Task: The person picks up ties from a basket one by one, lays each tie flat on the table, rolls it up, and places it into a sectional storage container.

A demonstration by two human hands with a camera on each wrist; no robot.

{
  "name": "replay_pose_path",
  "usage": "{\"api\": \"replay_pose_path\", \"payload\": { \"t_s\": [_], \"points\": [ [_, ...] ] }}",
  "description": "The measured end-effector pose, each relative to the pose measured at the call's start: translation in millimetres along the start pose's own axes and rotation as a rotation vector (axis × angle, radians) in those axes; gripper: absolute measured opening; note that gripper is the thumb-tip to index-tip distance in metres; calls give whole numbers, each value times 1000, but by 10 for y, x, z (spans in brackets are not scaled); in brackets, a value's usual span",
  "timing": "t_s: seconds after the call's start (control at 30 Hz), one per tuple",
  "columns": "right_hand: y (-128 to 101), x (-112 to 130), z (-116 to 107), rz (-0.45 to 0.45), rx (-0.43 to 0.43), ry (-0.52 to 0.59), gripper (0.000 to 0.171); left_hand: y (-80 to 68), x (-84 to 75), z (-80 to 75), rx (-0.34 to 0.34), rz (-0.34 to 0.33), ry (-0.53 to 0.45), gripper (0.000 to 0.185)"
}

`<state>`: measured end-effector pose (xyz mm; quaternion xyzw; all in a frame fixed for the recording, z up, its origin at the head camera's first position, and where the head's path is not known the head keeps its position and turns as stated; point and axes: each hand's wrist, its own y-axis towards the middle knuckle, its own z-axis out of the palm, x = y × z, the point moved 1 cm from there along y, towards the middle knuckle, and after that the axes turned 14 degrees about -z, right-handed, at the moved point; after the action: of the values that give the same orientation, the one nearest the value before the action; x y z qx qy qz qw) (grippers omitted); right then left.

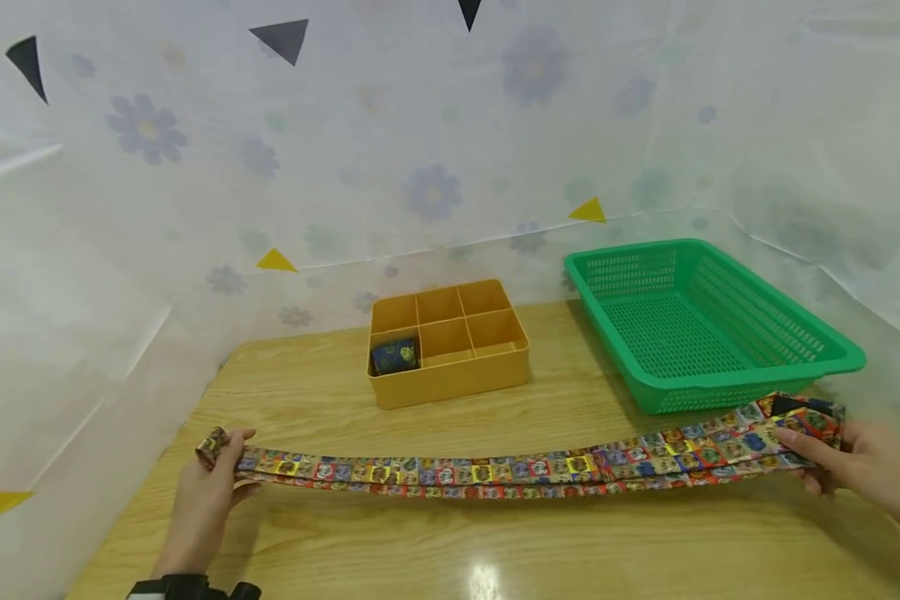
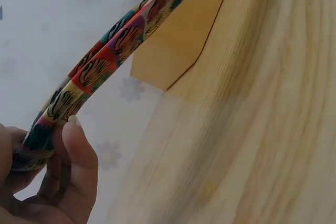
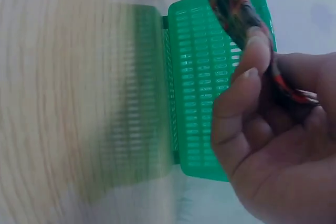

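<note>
1. Two hands hold one long patterned necktie [image 1: 510, 471], stretched just above the wooden table [image 1: 450, 550]; the left hand [image 1: 210, 492] pinches the narrow end, the right hand [image 1: 866, 467] pinches the wide end.
2. Both wrist views are blurred, so the tie's print is hard to read there.
3. Behind the tie stand a yellow compartment box [image 1: 450, 342], one front cell holding a dark rolled item [image 1: 394, 356], and a green plastic basket [image 1: 705, 321].
4. Floral sheeting [image 1: 435, 167] backs the table.
</note>
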<state>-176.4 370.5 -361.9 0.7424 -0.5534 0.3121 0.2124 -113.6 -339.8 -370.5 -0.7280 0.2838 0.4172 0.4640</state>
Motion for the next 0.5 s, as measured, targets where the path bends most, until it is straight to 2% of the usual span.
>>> {"api": "replay_pose_path", "payload": {
  "t_s": [0.13, 0.3, 0.4, 0.5],
  "points": [
    [10, -97, 21, -51, 75, -90, 58, 41, 75, 1, -8, 41, 125, 59],
    [33, -228, 45, -56, 80, -197, 52, 65, 161, -13, -12, 54, 345, 53],
    [42, -295, 58, -60, 95, -263, 54, 70, 188, -18, -5, 43, 405, 50],
    [29, -348, 66, -105, 122, -268, 50, 65, 198, -29, -17, 31, 447, 53]
  ]
}}
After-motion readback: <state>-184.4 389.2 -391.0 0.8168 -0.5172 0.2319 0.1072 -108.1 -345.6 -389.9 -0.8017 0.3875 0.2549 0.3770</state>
